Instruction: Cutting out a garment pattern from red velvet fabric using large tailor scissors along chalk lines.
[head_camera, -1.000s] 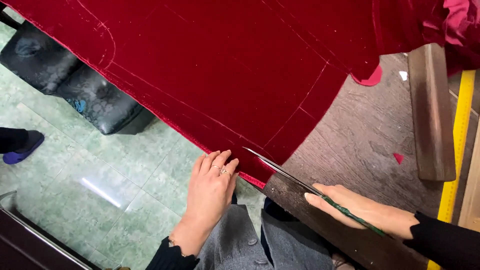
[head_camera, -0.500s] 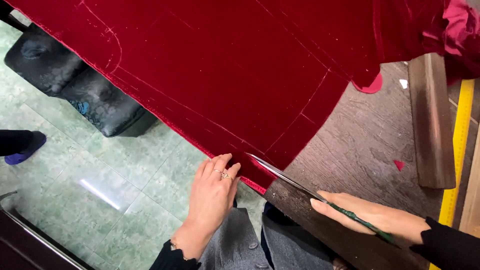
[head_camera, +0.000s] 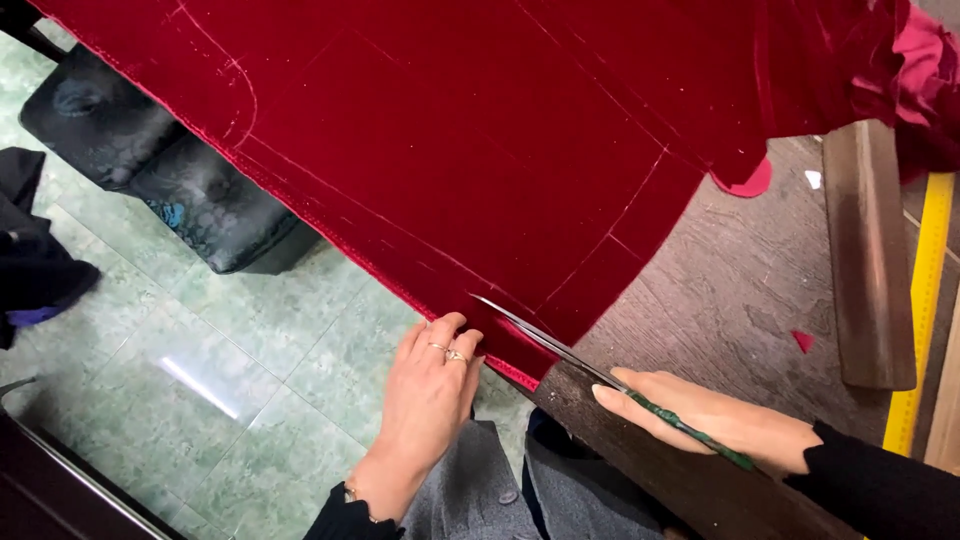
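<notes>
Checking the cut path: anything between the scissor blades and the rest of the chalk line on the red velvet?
Nothing visible. The scissors, held in the right hand, are already in the red velvet by its hem. The left hand holds the edge beside the blades, off the chalk line ahead.

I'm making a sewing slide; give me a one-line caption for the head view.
Right hand drives scissors into red velvet while the left hand steadies its edge.

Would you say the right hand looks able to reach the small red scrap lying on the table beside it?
Probably yes: the red scrap lies on bare table just beyond the right hand, nothing between, though that hand holds the scissors.
</notes>
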